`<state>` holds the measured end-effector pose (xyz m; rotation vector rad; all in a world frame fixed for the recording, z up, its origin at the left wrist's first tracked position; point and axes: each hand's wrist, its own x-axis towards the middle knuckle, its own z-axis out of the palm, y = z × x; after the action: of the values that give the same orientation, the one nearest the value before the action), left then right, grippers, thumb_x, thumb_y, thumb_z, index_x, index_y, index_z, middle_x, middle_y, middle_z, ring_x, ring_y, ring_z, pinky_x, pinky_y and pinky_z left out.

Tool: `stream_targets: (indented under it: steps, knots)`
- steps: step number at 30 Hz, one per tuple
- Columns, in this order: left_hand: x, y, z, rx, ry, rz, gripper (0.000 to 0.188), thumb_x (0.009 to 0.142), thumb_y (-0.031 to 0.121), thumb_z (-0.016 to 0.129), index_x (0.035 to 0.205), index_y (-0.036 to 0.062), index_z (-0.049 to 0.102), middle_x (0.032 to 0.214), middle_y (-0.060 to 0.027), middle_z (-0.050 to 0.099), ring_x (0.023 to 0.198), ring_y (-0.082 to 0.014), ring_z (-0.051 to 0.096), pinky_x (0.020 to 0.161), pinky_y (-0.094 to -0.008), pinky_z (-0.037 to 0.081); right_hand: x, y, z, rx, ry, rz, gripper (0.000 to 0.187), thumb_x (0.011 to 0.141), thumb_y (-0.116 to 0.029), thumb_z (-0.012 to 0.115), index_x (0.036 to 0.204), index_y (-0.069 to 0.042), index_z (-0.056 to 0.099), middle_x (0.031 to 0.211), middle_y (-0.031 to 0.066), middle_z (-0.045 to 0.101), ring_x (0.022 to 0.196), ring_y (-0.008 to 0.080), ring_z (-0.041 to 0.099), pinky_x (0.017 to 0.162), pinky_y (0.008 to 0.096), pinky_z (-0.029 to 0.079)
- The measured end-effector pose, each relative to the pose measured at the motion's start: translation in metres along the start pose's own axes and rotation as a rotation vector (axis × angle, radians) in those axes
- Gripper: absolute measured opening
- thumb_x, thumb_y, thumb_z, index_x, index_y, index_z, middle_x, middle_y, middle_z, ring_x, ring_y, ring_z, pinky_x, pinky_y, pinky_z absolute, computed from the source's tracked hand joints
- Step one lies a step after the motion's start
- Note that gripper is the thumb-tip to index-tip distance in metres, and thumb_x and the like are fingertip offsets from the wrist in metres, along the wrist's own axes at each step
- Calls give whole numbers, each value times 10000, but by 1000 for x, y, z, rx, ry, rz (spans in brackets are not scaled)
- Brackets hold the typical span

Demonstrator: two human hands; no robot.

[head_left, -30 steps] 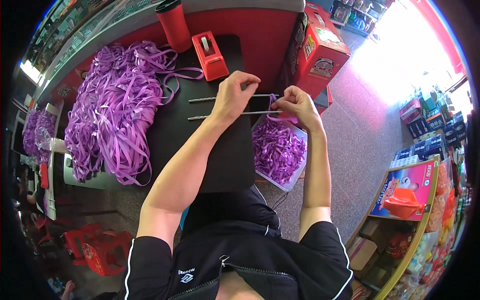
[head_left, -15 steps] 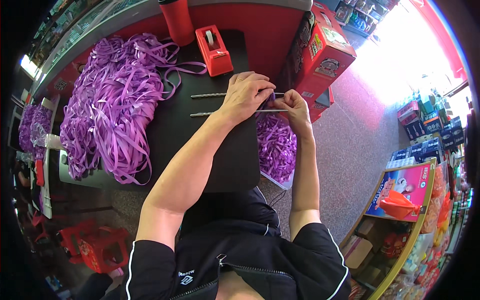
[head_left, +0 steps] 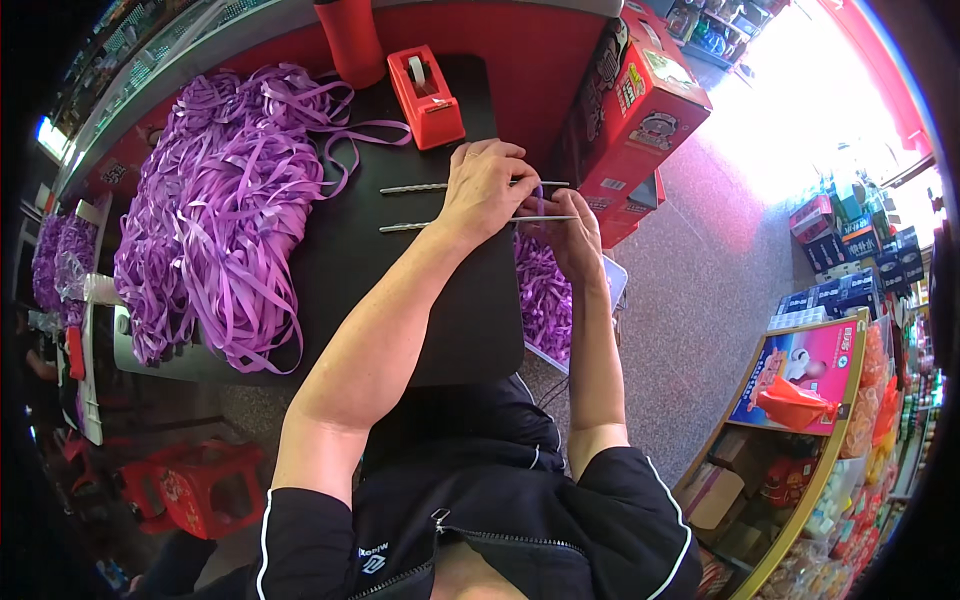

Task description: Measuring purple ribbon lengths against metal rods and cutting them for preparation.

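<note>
Two thin metal rods with twisted left ends lie parallel across the black table, the upper rod (head_left: 413, 189) and the lower rod (head_left: 404, 228); their right ends reach past the table's edge. My left hand (head_left: 482, 190) lies over both rods, its thumb and fingers pinched near a purple ribbon (head_left: 540, 197) that goes around them. Beneath the right ends is my right hand (head_left: 577, 240), its fingers bent toward the left hand at the ribbon; the rods and left hand partly hide its fingertips. Below the table edge, purple ribbon pieces (head_left: 545, 300) fill a pale tray (head_left: 615, 283).
A big heap of purple ribbon (head_left: 225, 220) covers the left of the black table (head_left: 420, 320). Behind stand a red tape dispenser (head_left: 428, 100) and a red cylinder (head_left: 350, 42). Red boxes (head_left: 640, 120) are stacked at the far right, and a display shelf (head_left: 770, 450) stands farther right.
My right hand has dropped from the rods' right ends to beneath them and shifted slightly left. My left hand stays nearly in place. More of the tray's right side shows.
</note>
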<state>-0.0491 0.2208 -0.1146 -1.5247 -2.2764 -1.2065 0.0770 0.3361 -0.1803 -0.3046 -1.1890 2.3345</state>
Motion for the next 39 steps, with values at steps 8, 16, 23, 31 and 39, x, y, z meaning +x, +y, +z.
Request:
stream_targets:
  steps: [8, 16, 23, 31, 39]
  knots:
    - [0, 0, -3, 48, -70, -37, 212, 836, 300, 634, 908, 133, 743, 1178, -56, 631, 1194, -247, 505, 1050, -424, 287, 17, 5, -4, -667, 55, -109, 296, 871, -211, 702, 1089, -16, 652, 835, -17, 604, 756, 75, 559, 670, 222, 444]
    - [3, 3, -5, 41, -99, -85, 229, 825, 332, 655, 904, 139, 751, 1188, -54, 635, 1200, -257, 501, 1048, -430, 300, 10, 41, -40, -835, 30, -59, 229, 805, -142, 640, 991, -11, 673, 813, 82, 677, 756, 132, 611, 693, 284, 481]
    - [5, 7, -6, 61, -101, -88, 260, 811, 366, 669, 904, 141, 761, 1181, -60, 644, 1182, -263, 520, 1038, -428, 327, -24, 89, -68, -1123, 81, -45, 228, 779, -131, 672, 974, -12, 656, 923, 131, 672, 861, 240, 663, 764, 340, 512]
    - [6, 2, -4, 42, -90, -26, 249, 786, 331, 700, 916, 128, 760, 1147, -108, 662, 1111, -283, 587, 979, -388, 416, -44, 130, -93, -875, 270, -82, 196, 820, -161, 668, 953, -17, 658, 843, 84, 687, 789, 154, 656, 735, 291, 517]
    - [8, 5, -3, 31, -114, -25, 244, 804, 318, 688, 936, 125, 757, 1162, -119, 656, 1130, -278, 578, 983, -380, 415, -58, 179, -122, -894, 291, 25, 193, 816, -162, 674, 940, -15, 663, 758, 15, 642, 689, 73, 563, 645, 252, 468]
